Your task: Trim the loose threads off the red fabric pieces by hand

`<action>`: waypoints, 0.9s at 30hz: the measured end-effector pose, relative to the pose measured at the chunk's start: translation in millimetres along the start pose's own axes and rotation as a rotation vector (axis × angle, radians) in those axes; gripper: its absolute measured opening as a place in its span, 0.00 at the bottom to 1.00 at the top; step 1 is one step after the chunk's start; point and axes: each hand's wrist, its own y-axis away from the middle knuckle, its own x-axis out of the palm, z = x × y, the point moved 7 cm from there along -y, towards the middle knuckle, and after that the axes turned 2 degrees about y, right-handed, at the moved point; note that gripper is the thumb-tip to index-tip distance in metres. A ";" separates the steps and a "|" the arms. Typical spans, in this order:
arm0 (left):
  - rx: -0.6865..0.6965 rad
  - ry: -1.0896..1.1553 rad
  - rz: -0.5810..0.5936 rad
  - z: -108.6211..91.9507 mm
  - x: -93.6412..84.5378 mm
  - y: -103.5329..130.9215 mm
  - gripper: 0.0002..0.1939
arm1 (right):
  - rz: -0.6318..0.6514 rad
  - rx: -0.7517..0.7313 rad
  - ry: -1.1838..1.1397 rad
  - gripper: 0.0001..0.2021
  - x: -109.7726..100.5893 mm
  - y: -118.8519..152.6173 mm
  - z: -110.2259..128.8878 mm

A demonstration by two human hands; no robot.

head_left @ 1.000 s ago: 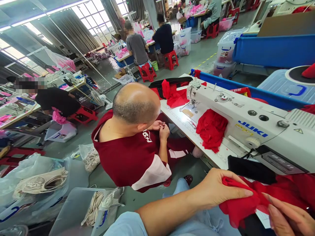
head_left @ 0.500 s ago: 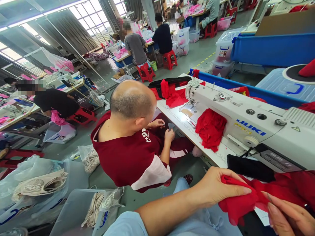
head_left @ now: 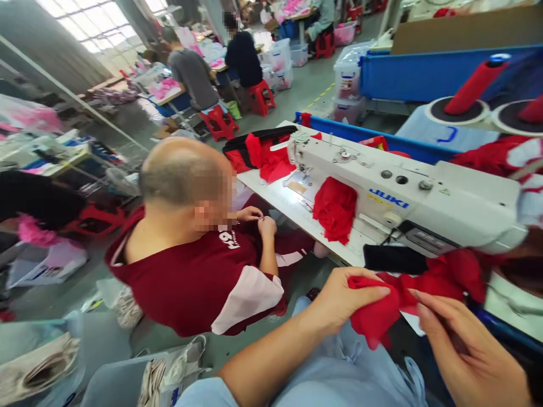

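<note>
Viewpoint swung right since earlier frame; sewing machine point(head_left: 407, 192) and worktop point(head_left: 280, 192) slid left, as did held red cloth point(head_left: 375, 316). Cloth was at lower right of frame, above lap. Left hand point(head_left: 345, 297) gripped it folded, thumb on top; right hand point(head_left: 470, 345) seemed to pinch its edge. Progress: handling looked midway, cloth not yet set down; amount left couldn't be told. Red pile point(head_left: 335, 209) lay on worktop, right of centre.
</note>
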 end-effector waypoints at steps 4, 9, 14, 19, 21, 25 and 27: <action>0.000 -0.008 -0.019 -1.6 -1.1 -3.5 0.21 | 0.024 -0.061 -0.048 0.10 0.4 -8.5 27.0; 0.023 -0.042 -0.007 -4.9 2.5 -2.7 0.17 | 0.032 -0.020 -0.107 0.14 6.3 -4.1 28.5; 0.018 -0.020 -0.015 -6.2 2.8 -3.2 0.17 | -0.039 0.054 -0.115 0.12 6.7 -1.6 18.3; 0.005 -0.010 0.008 -6.5 3.1 -3.4 0.16 | -0.043 0.246 -0.231 0.10 11.6 -6.9 1.3; 0.000 -0.010 0.015 -6.4 3.8 -2.7 0.16 | -0.011 0.344 -0.329 0.12 17.5 -9.1 -5.1; -0.011 -0.011 -0.005 -5.7 4.6 -2.7 0.17 | 0.089 0.481 -0.513 0.16 32.0 -12.0 -11.0; -0.023 -0.025 -0.014 -4.7 6.2 -3.3 0.18 | 0.084 0.517 -0.576 0.17 34.7 -12.4 -11.9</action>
